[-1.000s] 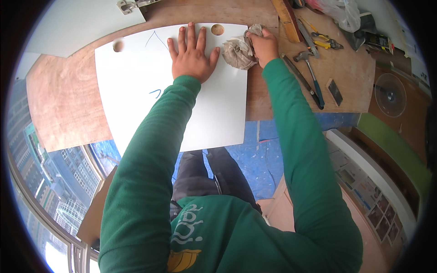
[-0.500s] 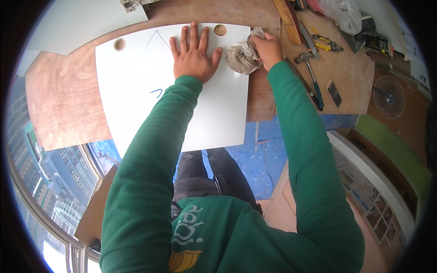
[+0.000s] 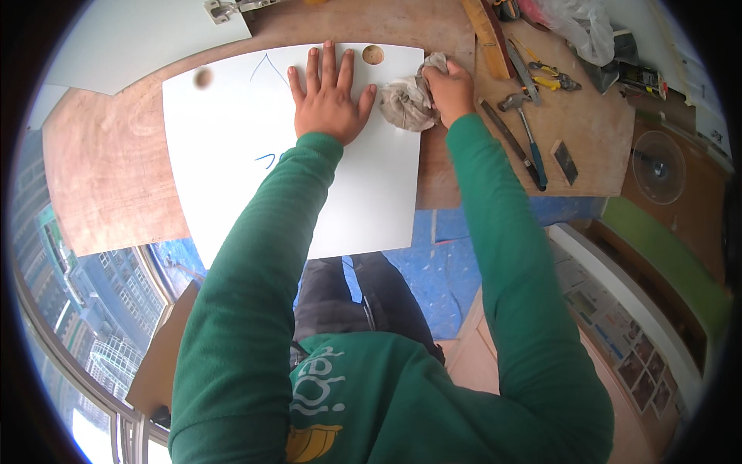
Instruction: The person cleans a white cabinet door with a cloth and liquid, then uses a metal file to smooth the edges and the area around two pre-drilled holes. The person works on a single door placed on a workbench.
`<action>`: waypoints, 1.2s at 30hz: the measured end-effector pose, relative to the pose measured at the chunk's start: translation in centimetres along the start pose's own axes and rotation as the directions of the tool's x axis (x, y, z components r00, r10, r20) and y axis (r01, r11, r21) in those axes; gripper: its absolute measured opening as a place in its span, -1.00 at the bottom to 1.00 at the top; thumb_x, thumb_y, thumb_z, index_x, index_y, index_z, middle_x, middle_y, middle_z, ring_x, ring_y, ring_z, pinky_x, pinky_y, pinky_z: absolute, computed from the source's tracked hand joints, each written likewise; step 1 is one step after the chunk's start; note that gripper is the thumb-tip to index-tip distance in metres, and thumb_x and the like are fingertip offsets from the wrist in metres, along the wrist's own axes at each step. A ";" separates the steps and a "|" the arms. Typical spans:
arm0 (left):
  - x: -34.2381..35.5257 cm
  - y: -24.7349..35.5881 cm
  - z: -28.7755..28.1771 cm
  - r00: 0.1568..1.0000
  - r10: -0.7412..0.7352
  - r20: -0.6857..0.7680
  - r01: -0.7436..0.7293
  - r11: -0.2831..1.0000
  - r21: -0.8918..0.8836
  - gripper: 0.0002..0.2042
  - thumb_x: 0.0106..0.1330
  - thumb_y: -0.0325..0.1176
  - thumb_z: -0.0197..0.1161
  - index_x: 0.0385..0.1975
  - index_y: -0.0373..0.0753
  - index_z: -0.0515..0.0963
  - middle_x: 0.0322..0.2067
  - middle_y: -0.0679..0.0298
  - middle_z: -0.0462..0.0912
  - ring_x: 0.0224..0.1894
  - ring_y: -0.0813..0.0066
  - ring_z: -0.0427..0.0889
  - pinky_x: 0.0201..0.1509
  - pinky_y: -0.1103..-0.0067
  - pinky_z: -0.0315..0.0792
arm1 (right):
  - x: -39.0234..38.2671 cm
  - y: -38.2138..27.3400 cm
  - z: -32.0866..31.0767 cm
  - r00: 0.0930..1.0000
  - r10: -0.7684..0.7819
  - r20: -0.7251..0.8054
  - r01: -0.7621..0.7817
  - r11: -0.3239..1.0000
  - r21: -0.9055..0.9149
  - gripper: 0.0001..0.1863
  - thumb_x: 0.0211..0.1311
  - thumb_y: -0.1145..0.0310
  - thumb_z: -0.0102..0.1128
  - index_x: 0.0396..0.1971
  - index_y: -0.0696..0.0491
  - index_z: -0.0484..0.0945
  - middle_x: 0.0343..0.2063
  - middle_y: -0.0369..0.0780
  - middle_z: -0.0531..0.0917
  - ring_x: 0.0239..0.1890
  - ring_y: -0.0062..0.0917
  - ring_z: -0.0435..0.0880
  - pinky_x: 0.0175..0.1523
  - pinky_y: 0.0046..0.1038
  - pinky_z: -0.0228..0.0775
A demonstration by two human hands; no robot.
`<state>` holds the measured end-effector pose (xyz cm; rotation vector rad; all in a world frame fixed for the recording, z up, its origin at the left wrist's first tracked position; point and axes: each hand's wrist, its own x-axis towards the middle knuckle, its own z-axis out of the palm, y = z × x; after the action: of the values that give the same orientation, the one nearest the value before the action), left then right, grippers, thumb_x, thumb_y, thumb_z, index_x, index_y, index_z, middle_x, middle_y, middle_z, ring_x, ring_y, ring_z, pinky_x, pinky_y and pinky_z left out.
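Observation:
A white panel (image 3: 224,155) with two round holes near its far edge lies on the wooden worktable. Blue pen lines mark its surface, partly covered by my left forearm. My left hand (image 3: 331,104) rests flat on the panel, fingers spread, near the far edge. At the panel's right edge my right hand (image 3: 452,91) grips a crumpled greyish-beige rag (image 3: 408,104). The rag lies partly on the panel, just below the right-hand hole (image 3: 373,55).
Right of the panel on the worktable (image 3: 108,166) lie a hammer (image 3: 528,127), a dark bar (image 3: 514,145), yellow-handled pliers (image 3: 553,79) and a small dark block (image 3: 565,161). Another white panel (image 3: 147,39) with a metal hinge (image 3: 221,10) is at the far left. Blue sheeting (image 3: 440,271) covers the floor.
My right hand and the rag have shifted slightly left and toward me along the panel's right edge. My left hand stays in nearly the same place.

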<state>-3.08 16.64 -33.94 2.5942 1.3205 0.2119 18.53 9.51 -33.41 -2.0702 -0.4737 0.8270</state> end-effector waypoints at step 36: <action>0.4 0.6 0.0 1.000 0.008 0.011 -0.008 1.000 0.020 -0.27 0.51 0.27 -0.08 0.57 0.02 0.19 0.63 0.19 0.01 0.67 0.17 -0.10 0.67 0.04 -0.37 | 4.2 0.1 1.1 0.991 -0.011 -0.135 0.012 1.000 0.012 -0.70 0.30 0.33 0.42 -0.13 0.24 0.66 -0.23 -0.11 0.76 -0.19 -0.39 0.67 -0.03 -0.32 0.51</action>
<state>-2.44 16.63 -33.74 2.6134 1.3155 0.1860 20.70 12.55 -35.59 -2.0940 -0.4048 0.6761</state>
